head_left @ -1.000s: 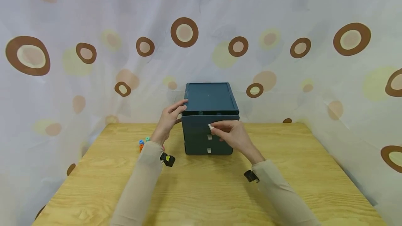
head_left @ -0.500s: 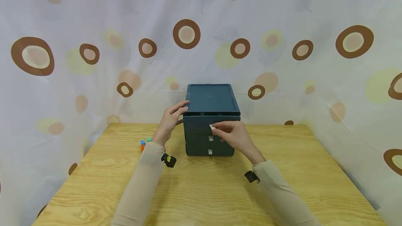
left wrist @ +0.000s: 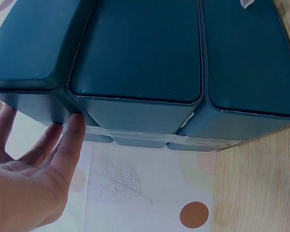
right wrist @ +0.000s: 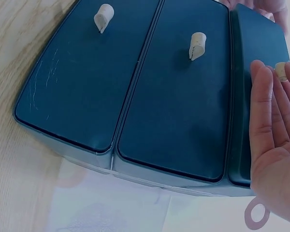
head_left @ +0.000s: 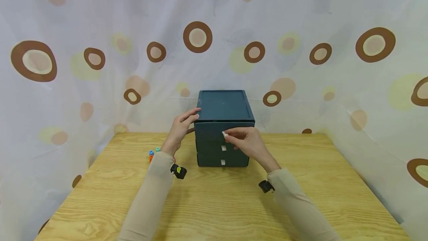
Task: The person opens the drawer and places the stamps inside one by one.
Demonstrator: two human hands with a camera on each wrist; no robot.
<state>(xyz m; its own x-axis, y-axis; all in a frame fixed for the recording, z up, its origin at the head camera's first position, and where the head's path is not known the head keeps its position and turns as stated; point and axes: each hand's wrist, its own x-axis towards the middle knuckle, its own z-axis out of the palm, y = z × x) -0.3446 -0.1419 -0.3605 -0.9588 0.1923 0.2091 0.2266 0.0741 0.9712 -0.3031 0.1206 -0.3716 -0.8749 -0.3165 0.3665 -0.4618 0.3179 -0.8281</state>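
- the top drawer of the dark teal cabinet stuck out a little from the front a second ago; now it sits almost flush with the two drawers below, so the closing push looks all but finished
- the right hand, at frame centre in the head view, is at the drawer's small white tab as before; its fingers lie fairly straight against the drawer front, with the tab at the fingertips, and whether they pinch it i cannot tell
- the left hand has not shifted: its fingers lie straight and relaxed against the cabinet's left top edge, steadying it, holding nothing
- the cabinet stands at the far middle of the tabletop, close to the spotted curtain, in the same place as before
- the two lower tabs show untouched, both lower drawers shut
- small orange and blue-green pieces lie on the tabletop left of the left wrist, unmoved
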